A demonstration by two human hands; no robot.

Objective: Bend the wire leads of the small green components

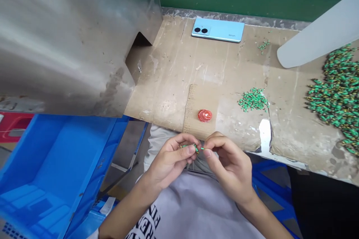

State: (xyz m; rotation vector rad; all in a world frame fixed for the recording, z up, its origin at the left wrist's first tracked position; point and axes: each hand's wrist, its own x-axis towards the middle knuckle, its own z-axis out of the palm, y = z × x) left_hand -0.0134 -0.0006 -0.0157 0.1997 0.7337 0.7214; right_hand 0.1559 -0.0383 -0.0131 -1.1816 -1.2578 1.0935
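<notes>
Small green-and-dark-yellow pieces (194,148): held in front of the near edge of the brown, stained table (168,71), above the lap.
Left hand (176,155): thumb and fingers closed on several.
Right hand (228,160): thumb and forefinger pinching 1 slim bright-green piece (202,148), just beside the left fingertips.
Glossy red round object (205,115): on the table, beyond the hands.
Small green heap (253,100): right of it, near the larger green-and-yellow heap (339,97).

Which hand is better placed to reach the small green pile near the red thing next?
Probably your right hand: it is nearer the small green pile and appears to pinch a single green piece, while your left hand, farther away, holds several green pieces.
</notes>
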